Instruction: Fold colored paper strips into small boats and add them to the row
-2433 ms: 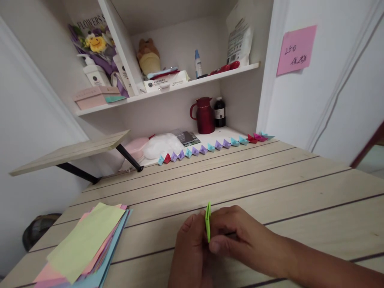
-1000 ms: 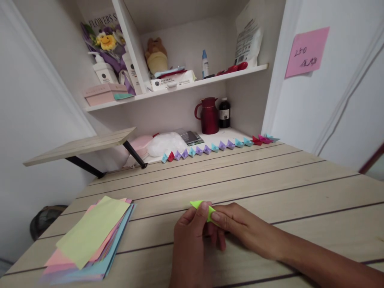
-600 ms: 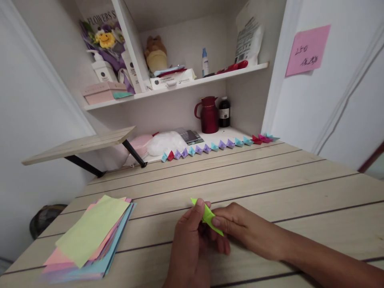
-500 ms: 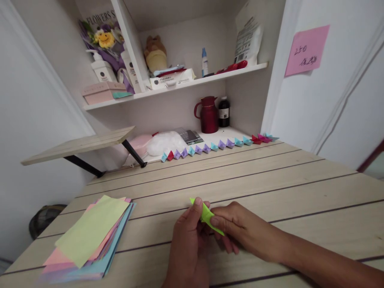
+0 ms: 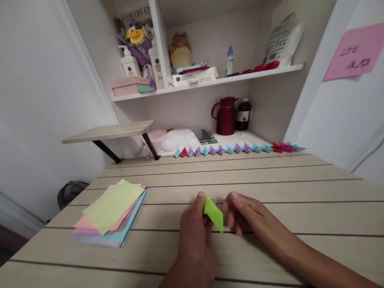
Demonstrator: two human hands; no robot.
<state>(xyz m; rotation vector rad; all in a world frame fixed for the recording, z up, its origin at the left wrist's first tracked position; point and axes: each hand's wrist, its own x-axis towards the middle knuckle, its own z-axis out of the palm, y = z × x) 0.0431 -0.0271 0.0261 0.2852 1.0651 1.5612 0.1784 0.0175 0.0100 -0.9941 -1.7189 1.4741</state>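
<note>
A small folded piece of green paper [image 5: 214, 213] is pinched in my left hand [image 5: 194, 236] just above the wooden table [image 5: 300, 192]. Beside it on the right, my right hand [image 5: 244, 214] has its fingers curled loosely and slightly apart from the paper, blurred by motion. A stack of coloured paper sheets [image 5: 112, 211], with a pale green sheet on top, lies on the table to the left of my hands. A row of small folded paper pieces [image 5: 234, 149] in blue, purple and red runs along the far edge of the table.
Behind the table is a white shelf unit [image 5: 210, 82] with a dark red jug [image 5: 225, 116], a dark bottle [image 5: 243, 115], boxes and bottles. A small raised wooden board [image 5: 111, 131] stands at the back left. A pink note [image 5: 354, 52] is stuck on the right wall.
My right hand has let go of the green folded paper and drawn slightly right; my left hand keeps hold of it. The view has shifted left.
</note>
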